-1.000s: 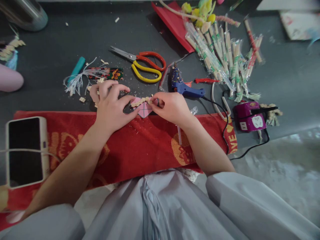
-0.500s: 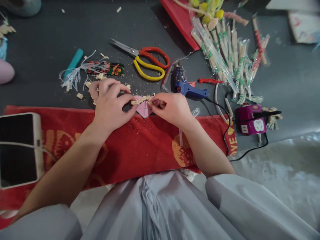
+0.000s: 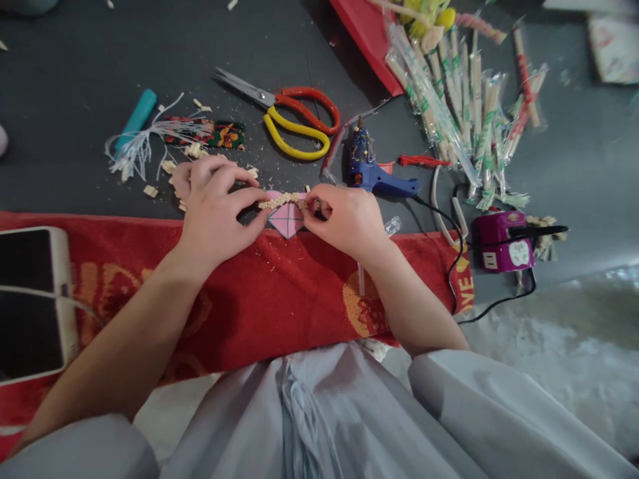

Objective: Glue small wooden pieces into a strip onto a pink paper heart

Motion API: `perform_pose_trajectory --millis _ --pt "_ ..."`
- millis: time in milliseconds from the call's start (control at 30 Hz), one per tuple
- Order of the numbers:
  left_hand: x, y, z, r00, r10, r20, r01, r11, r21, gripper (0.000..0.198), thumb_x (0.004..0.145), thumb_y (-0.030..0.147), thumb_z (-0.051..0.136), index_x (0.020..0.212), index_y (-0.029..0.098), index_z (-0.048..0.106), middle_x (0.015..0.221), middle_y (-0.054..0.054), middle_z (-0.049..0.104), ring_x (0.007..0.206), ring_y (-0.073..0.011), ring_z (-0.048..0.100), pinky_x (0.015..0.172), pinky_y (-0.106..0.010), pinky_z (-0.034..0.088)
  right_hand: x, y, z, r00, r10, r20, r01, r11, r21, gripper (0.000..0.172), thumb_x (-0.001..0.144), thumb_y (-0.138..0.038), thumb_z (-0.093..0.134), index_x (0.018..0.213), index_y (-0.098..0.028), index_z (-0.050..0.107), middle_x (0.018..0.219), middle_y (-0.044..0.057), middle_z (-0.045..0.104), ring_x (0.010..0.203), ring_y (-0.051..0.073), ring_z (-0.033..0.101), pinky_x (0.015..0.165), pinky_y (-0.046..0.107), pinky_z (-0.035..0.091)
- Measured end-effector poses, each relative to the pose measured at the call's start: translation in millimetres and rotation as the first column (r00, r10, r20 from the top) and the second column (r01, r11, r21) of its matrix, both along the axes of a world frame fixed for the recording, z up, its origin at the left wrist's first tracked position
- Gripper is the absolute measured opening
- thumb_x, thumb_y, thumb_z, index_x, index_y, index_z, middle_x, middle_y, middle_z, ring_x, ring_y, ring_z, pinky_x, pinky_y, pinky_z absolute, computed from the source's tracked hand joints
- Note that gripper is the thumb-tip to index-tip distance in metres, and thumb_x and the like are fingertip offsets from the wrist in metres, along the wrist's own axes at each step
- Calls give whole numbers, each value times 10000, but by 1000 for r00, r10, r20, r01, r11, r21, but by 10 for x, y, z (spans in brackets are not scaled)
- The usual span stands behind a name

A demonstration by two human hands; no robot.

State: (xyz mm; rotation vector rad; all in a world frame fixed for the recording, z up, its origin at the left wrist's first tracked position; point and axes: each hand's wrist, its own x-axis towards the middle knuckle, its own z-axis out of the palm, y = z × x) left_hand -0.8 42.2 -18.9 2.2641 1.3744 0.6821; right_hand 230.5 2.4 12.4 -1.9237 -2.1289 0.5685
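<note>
A pale braided straw strip (image 3: 280, 200) lies across the upper part of a small pink card (image 3: 286, 221) marked with dark crossing lines. My left hand (image 3: 217, 209) pinches the left end of the strip between thumb and index finger, its other fingers curled over the table. At the opposite end, my right hand (image 3: 344, 216) holds the strip in a thumb-and-finger pinch. The fingertips hide both ends. Just behind my right hand lies a blue glue gun (image 3: 377, 174). Scissors (image 3: 282, 120) with one red and one yellow handle rest farther back.
A red towel (image 3: 259, 286) covers the table's front edge, with a tablet-like device (image 3: 27, 299) at left. Wrapped straw bundles (image 3: 464, 100) lie at back right, near a purple power socket (image 3: 502, 243). Pale scraps (image 3: 194, 150) and white strings (image 3: 140, 143) are scattered at left.
The view has shifted slightly, with the tablet-like device farther left in it. Both hands keep their pinch on the braided strip; the card sits very slightly further left.
</note>
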Motion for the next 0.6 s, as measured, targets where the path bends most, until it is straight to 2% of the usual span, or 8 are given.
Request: perform_pose_trajectory --millis 167,600 --pt "0 -5 13 1000 -9 3 9 1000 -15 210 923 509 695 994 397 859 1153 -61 764 1405 -415 531 1352 -707 322 4 8 -7 1000 -13 3 13 1000 10 163 971 -284 657 914 -203 786 714 -3 648 681 139 513 669 306 305" --pt "2 8 19 1000 -14 -12 14 1000 -14 222 946 531 666 978 400 843 1129 -55 772 1400 -400 544 1344 -684 353 -4 9 -28 999 -14 35 13 1000 13 177 1002 -268 665 994 -196 827 794 31 724 746 171 592 682 318 311"
